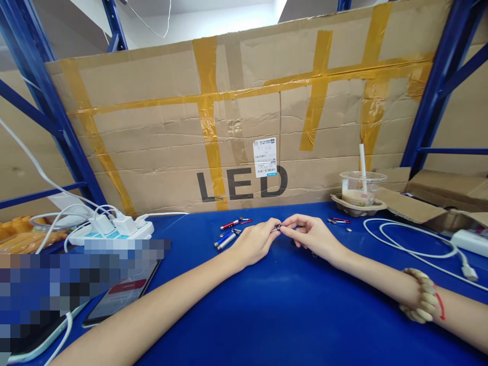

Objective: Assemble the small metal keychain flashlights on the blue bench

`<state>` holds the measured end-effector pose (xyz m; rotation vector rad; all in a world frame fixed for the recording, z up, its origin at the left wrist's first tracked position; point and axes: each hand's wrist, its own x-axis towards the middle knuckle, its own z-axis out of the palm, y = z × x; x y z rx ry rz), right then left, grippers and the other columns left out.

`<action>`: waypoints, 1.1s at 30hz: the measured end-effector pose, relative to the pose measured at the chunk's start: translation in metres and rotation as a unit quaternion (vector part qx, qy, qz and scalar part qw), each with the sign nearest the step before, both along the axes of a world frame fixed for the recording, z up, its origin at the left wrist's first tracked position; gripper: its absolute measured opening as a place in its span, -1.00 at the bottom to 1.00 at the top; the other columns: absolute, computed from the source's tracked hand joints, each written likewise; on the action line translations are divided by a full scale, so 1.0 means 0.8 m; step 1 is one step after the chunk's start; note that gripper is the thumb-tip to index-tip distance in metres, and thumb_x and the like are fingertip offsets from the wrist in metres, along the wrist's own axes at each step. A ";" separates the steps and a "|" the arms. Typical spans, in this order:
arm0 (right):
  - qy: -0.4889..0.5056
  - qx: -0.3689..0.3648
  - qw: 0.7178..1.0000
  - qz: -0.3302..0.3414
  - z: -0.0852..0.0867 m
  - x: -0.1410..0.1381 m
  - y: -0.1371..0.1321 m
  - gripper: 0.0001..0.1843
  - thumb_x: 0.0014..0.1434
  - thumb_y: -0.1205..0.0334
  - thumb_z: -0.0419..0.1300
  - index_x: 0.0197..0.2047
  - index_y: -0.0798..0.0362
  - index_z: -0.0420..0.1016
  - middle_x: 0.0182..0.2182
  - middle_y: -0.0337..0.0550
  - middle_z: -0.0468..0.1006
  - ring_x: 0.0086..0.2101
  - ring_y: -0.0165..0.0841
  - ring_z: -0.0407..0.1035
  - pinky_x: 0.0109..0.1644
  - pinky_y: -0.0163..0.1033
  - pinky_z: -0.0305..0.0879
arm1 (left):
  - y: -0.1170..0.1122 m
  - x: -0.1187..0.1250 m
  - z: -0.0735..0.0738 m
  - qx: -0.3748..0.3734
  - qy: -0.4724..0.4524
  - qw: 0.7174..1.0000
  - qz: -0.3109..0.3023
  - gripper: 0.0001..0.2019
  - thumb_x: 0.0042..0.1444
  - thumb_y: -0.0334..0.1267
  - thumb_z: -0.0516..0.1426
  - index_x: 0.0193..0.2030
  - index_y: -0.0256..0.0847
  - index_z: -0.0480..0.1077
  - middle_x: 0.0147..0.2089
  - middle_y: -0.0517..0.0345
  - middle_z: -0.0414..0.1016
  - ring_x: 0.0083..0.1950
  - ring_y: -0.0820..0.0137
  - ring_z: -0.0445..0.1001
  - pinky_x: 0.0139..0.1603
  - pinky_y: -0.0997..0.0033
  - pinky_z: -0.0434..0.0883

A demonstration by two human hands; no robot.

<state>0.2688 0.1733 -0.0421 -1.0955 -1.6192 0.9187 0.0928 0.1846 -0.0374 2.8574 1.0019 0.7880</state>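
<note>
My left hand [257,240] is closed, its thumb and fingertips pinching a small shiny metal piece [278,227]. From the other side, my right hand [311,235] pinches the same piece between thumb and fingertips. The fingers hide most of it, so its exact kind cannot be made out. Left of my left hand lie short slim tubes like mini flashlights: a red one [229,224], a blue one [224,238] and a silver one [227,241]. Beyond my right hand are a thin red piece [339,220] and a small silver disc [349,230].
Everything rests on a blue table [267,315]. A power strip [114,234] and a phone [127,290] are on the left. A plastic cup with a straw [360,190] and a white cable [412,249] are on the right. Cardboard [163,147] stands behind.
</note>
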 end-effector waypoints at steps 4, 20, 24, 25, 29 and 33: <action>-0.008 0.001 1.000 0.000 0.000 0.000 0.000 -0.54 -0.19 -0.04 0.29 -0.32 0.14 0.38 -0.47 -0.22 0.42 -0.67 -0.62 0.20 -0.66 -0.47 0.06 | -0.001 0.000 0.001 -0.006 0.001 1.000 0.001 -0.79 0.27 -0.23 -0.17 -0.01 -0.16 0.14 -0.12 0.09 0.44 -0.15 0.33 0.46 -0.19 0.39 0.37; -0.005 -0.011 1.000 0.008 0.003 -0.002 -0.003 -0.52 -0.20 -0.06 0.30 -0.33 0.14 0.35 -0.47 -0.24 0.42 -0.67 -0.62 0.20 -0.67 -0.46 0.04 | -0.002 0.000 0.002 0.002 0.014 1.000 -0.002 -0.79 0.27 -0.24 -0.17 -0.01 -0.17 0.13 -0.11 0.09 0.45 -0.15 0.33 0.47 -0.21 0.42 0.37; -0.007 -0.015 1.000 0.006 0.004 -0.003 -0.004 -0.49 -0.22 -0.09 0.29 -0.33 0.14 0.34 -0.46 -0.22 0.43 -0.67 -0.61 0.20 -0.67 -0.46 0.05 | -0.002 0.000 0.002 0.003 0.018 1.000 -0.001 -0.79 0.27 -0.24 -0.17 0.00 -0.16 0.13 -0.09 0.08 0.44 -0.12 0.32 0.46 -0.19 0.41 0.37; -0.008 -0.016 1.000 0.005 0.004 -0.003 -0.003 -0.49 -0.23 -0.10 0.29 -0.34 0.14 0.34 -0.46 -0.22 0.43 -0.67 -0.61 0.20 -0.67 -0.46 0.05 | -0.002 0.000 0.002 0.002 0.019 1.000 0.000 -0.79 0.27 -0.24 -0.17 0.00 -0.16 0.13 -0.09 0.08 0.44 -0.12 0.32 0.46 -0.19 0.41 0.37; -0.008 -0.014 1.000 0.007 0.003 -0.003 -0.003 -0.48 -0.22 -0.11 0.29 -0.34 0.14 0.34 -0.47 -0.22 0.43 -0.67 -0.61 0.20 -0.67 -0.46 0.05 | -0.002 0.000 0.002 -0.001 0.019 1.000 0.000 -0.78 0.27 -0.23 -0.17 0.00 -0.16 0.13 -0.09 0.08 0.44 -0.13 0.32 0.46 -0.20 0.40 0.37; -0.011 -0.010 1.000 0.009 0.002 -0.002 -0.003 -0.50 -0.20 -0.11 0.28 -0.33 0.13 0.34 -0.47 -0.21 0.43 -0.67 -0.61 0.20 -0.67 -0.46 0.05 | -0.002 0.000 0.002 -0.004 0.016 1.000 -0.001 -0.78 0.27 -0.23 -0.16 0.00 -0.16 0.13 -0.09 0.08 0.44 -0.13 0.32 0.46 -0.19 0.40 0.38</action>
